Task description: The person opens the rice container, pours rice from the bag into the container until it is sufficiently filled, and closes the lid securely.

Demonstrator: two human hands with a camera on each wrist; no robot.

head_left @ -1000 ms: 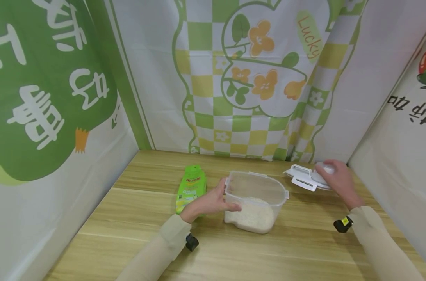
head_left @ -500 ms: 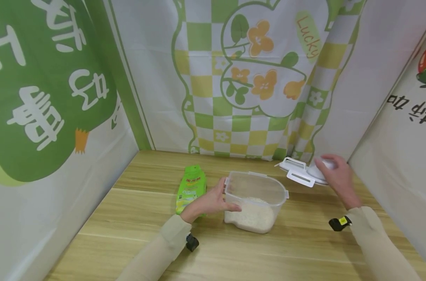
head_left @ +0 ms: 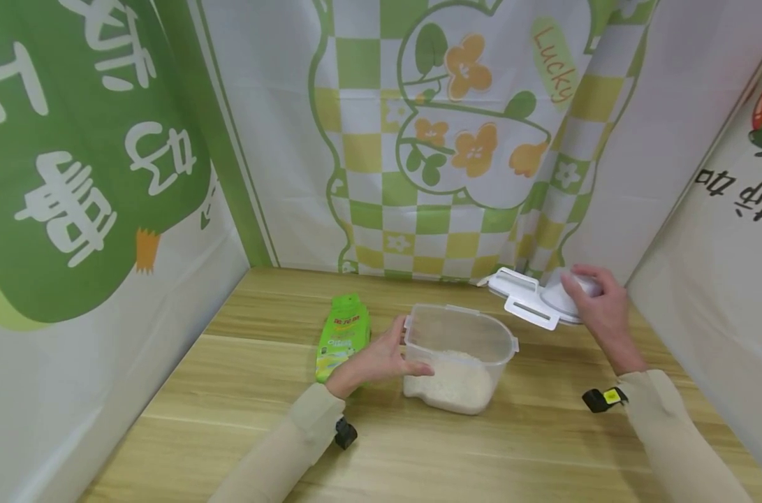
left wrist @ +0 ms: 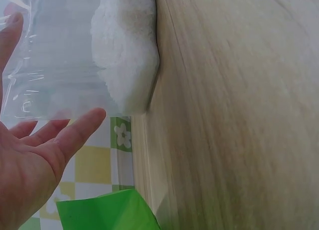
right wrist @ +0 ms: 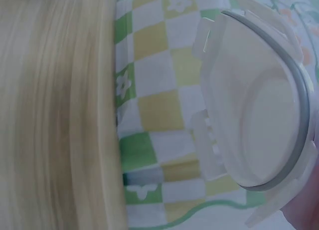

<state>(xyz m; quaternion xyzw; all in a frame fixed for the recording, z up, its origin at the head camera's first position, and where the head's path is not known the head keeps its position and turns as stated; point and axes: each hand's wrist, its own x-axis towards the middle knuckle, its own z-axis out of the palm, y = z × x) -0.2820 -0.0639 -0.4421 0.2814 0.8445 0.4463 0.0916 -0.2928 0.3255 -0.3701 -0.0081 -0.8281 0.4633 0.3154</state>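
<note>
A clear plastic food container [head_left: 459, 335] stands uncovered on the table, with white grains like rice [head_left: 452, 383] filling its lower part. My left hand [head_left: 381, 360] holds it at its left side, thumb across the front wall and the other fingers round the left end; in the left wrist view the fingers [left wrist: 82, 132] touch the clear wall. Up to the right, my right hand [head_left: 603, 307] grips a white lid [head_left: 531, 297] by its raised round top, above the table. The right wrist view shows the lid's underside with its grey seal [right wrist: 301, 110] and side flaps hanging out.
A bright green packet [head_left: 344, 335] lies left of the container, close to my left forearm. The wooden table [head_left: 242, 405] meets a checked cloth backdrop [head_left: 418, 230] at the back, with printed cloth walls on both sides.
My right hand has raised the lid off the back right of the table and moved it a little left, toward the container. The left hand and container stay put.
</note>
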